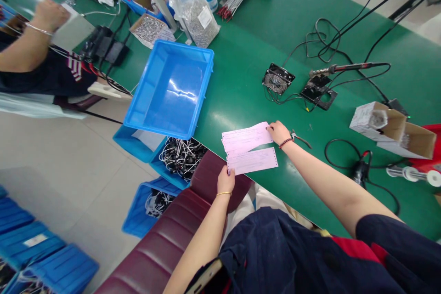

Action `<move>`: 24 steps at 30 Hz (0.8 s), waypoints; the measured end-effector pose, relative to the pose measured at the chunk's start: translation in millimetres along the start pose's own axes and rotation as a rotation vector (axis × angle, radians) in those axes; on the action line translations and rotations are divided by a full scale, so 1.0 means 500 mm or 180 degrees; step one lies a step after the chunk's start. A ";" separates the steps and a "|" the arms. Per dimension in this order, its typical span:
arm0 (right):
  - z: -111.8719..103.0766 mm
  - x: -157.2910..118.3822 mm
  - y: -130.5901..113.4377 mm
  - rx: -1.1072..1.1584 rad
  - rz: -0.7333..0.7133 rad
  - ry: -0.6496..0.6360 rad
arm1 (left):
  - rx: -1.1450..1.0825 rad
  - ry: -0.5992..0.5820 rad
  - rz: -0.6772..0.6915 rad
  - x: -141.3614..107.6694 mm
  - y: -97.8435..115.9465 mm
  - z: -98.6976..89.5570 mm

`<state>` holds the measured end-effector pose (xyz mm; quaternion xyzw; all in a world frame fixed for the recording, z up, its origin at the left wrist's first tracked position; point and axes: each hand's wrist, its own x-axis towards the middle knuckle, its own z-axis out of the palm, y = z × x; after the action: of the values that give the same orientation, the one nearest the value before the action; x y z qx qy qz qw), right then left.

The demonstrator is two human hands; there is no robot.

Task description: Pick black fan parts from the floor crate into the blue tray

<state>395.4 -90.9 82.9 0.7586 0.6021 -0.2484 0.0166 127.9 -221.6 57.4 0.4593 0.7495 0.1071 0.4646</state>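
At the edge of the green workbench (237,87), two pink perforated forms (248,149) between both hands, fingers clenched: left hand (225,181) pinching the lower sheet's edge, right hand (278,132) pinching the upper sheet's corner. Just left of them, a blue plastic crate (182,48) on the bench.

1. Pink paper forms (246,138): pale pink, dotted perforated edges.
2. Plastic tote (168,89): bright blue.
3. Workbench mat (344,23): green.
4. Bracelet (285,143): dk red/black, R wrist.
5. Sleeve (303,257): navy w/ red panel.
6. Padded bench (155,257): maroon, ribbed.
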 end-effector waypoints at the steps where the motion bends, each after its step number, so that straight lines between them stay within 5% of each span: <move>1: -0.003 0.000 0.000 -0.0019 -0.0002 0.0017 | -0.0004 -0.0003 0.0001 0.000 0.001 0.000; 18: -0.035 -0.006 0.036 0.0664 0.0094 0.0333 | -0.0257 -0.0082 -0.0097 0.002 0.002 0.004; 24: -0.048 -0.076 0.107 0.1465 0.0352 -0.0604 | -0.0673 -0.0241 -0.0368 0.014 -0.009 0.021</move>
<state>447.3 -132.3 104.3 0.7475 0.4831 -0.4477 -0.0865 132.4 -221.5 44.9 0.3675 0.7411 0.1412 0.5438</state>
